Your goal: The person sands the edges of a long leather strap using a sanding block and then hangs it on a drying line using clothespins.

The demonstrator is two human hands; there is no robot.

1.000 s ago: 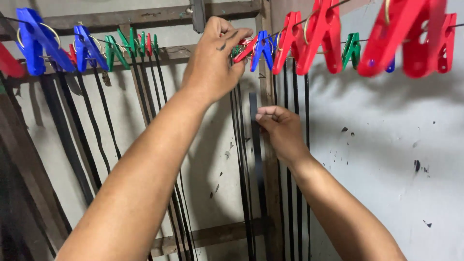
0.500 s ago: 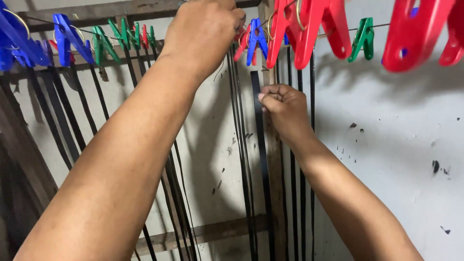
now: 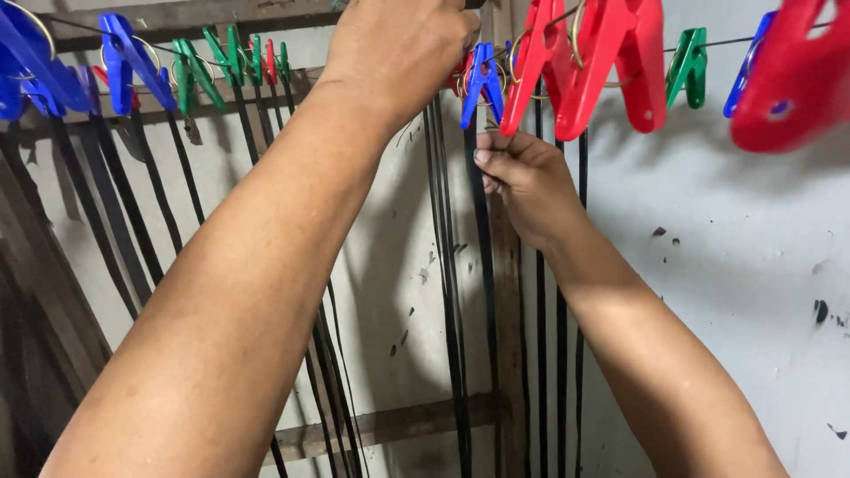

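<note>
The right hand (image 3: pixel 522 181) is pinched shut on a black strip (image 3: pixel 485 265) that hangs straight down, long axis vertical, in front of the pale wall (image 3: pixel 735 265). The strip's top end runs up to the blue peg (image 3: pixel 482 84) on the wire (image 3: pixel 717 42), so the peg sits directly above the right hand and just beside it. The left hand (image 3: pixel 398 49) is raised higher, at the line itself, just left of that blue peg. Its fingers curl over the top of the frame and are cut off, so I cannot tell whether it grips a peg, the wire, or nothing. Of the 2 hands, the left is nearer the peg's head and the right is nearer the strip's body.

More black strips hang to the left and right, some behind the forearms. A large red peg (image 3: pixel 589 66) hangs near the camera, just right of the blue one, and covers part of the wire. Green pegs (image 3: pixel 217 62) line the wire farther left. The strip's lower end drops out of view at the bottom edge. A wooden post (image 3: pixel 506 354) stands behind it.
</note>
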